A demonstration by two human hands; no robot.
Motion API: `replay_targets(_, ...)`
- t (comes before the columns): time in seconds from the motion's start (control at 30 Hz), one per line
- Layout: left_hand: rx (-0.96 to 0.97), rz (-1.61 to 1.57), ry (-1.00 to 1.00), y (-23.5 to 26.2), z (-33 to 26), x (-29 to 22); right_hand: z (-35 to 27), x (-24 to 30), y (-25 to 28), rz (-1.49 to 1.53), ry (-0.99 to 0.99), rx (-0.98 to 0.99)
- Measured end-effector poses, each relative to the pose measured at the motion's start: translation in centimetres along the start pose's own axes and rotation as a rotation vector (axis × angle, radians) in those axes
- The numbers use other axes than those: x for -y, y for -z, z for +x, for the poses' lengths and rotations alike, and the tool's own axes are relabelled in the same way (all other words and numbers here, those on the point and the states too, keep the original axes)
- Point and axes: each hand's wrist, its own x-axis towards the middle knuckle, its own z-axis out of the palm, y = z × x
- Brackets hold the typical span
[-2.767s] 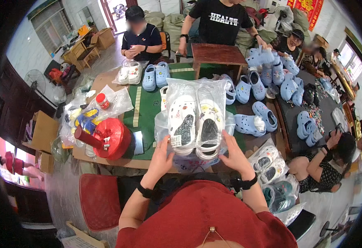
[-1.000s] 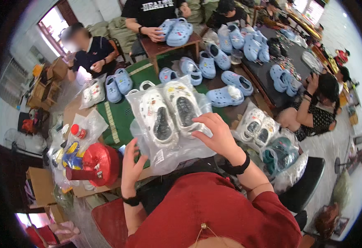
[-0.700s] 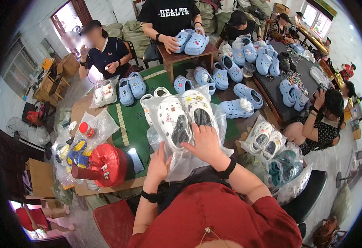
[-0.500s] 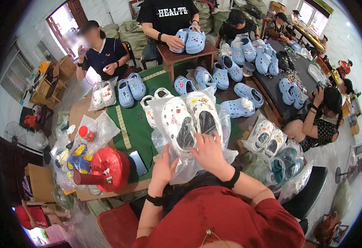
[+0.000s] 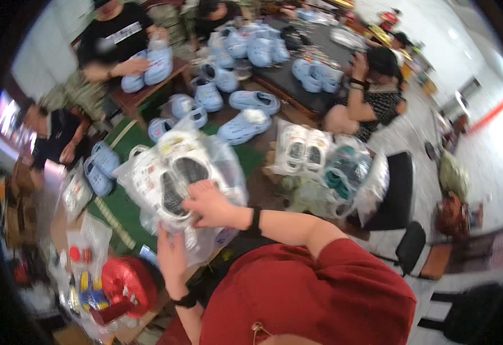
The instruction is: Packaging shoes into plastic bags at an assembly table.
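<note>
A pair of white clogs (image 5: 174,178) with colourful charms lies inside a clear plastic bag (image 5: 227,164), toes pointing away from me. My right hand (image 5: 210,206) is closed over the heel end of the pair, its fingers bent on the bagged shoes. At the near edge, my left hand (image 5: 172,253) grips the bag below the heels; part of its fingers is hidden by the plastic. Some motion blur softens the charms and fingertips. Beyond the pair stand several light blue clogs (image 5: 246,126).
On the right sit another bagged white pair (image 5: 306,149) and bagged teal clogs (image 5: 343,172), beside a black chair (image 5: 386,190). A red round container (image 5: 128,284) and a red-lidded jar (image 5: 80,255) stand at left. Co-workers sit around; one handles blue clogs on a small wooden table (image 5: 131,102).
My view has swung to the right, so the table appears shifted left and tilted. Both hands stay on the bagged white clogs; the right hand still rests at their heels.
</note>
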Motion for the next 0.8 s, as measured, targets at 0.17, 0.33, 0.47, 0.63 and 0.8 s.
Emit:
replay_targets(0.17,-0.025,-0.434,0.116,0.0,-0.1,2.8,-2.3,-1.8,4.5,0.103,0.047,-0.069)
replay_targets(0.33,-0.054,-0.17,0.2,-0.5,0.7,2.5,-11.6,-7.2,14.4,0.027,-0.17,-0.243)
replay_targets(0.47,-0.106,0.036,0.239,-0.6,0.7,0.8,-21.1,-12.3,23.1,-0.255,-0.431,-0.296)
replay_targets(0.63,-0.185,0.107,0.197,-0.7,1.7,3.2,-32.1,-16.5,29.9,-0.491,-0.756,-0.36)
replay_targets(0.8,-0.126,0.109,0.269,-1.0,3.1,2.6,-42.6,-22.2,29.4,-0.608,-0.999,-0.174)
